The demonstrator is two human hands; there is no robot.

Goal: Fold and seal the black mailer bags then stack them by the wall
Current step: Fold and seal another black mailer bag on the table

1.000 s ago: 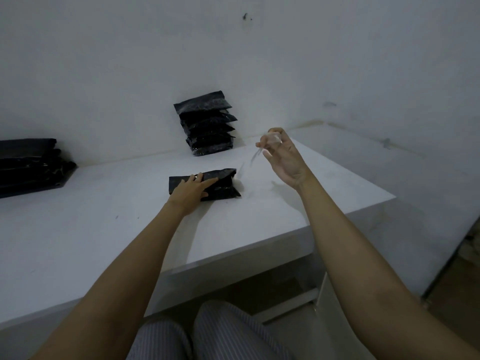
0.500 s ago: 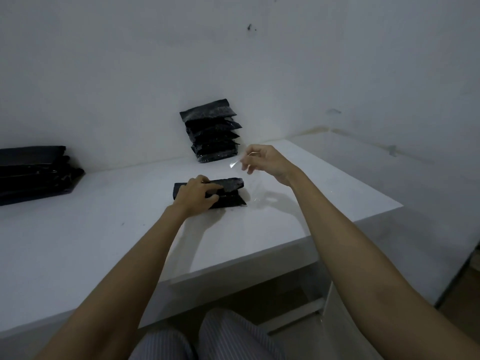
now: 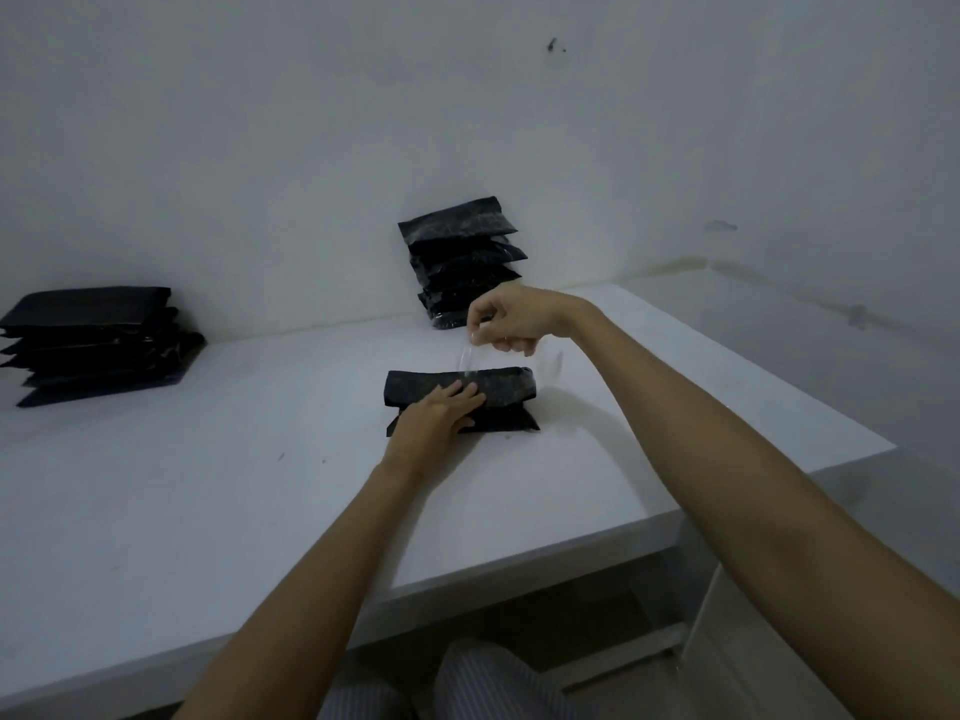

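where folded, mailer bag crosswise, left-right

The bag under the left hand is black plastic film, faintly speckled and slightly glossy. The strip hanging from the right hand is clear, shiny plastic. The stack beyond the right hand is crinkled glossy black film. The table below both hands is smooth, matt white. The wall behind is matt, scuffed white.

Folded bag mid-table, sealed stack behind against wall, another stack far left
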